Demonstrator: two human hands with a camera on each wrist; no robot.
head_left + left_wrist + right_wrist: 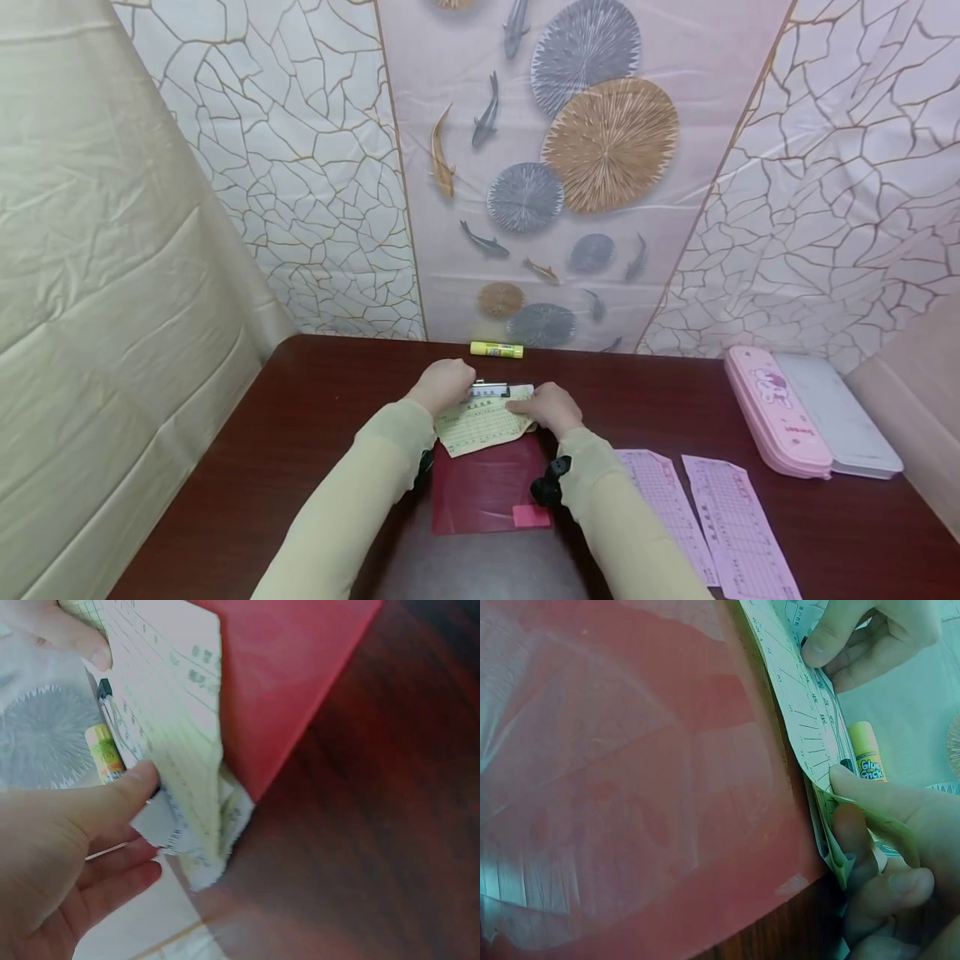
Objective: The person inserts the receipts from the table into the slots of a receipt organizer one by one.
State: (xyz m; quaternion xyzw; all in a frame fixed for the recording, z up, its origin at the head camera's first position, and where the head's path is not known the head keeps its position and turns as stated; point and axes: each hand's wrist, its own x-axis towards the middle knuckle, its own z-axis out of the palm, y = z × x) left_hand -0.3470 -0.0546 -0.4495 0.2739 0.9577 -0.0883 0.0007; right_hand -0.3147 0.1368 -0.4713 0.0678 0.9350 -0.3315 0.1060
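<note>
As I judged it, clipping was in hand

From the head view, the yellow slip [478, 427] overlapped the red folder [483, 487]. At left wrist, the left grip [71, 836] pinched the clip [105, 689]. At right wrist, the right grip [900, 892] pinched the slip's corner; squaring it seemed next.

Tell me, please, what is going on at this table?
A person is handling yellowish printed sheets at the far end of a red folder. The right hand pinches the sheets near a corner, while the left hand has its thumb at one end of the metal clip. Whether the clip holds the sheets is unclear. A glue stick lies beyond the folder, and two pink sheets lie to the right, near a pink pencil case.
</note>
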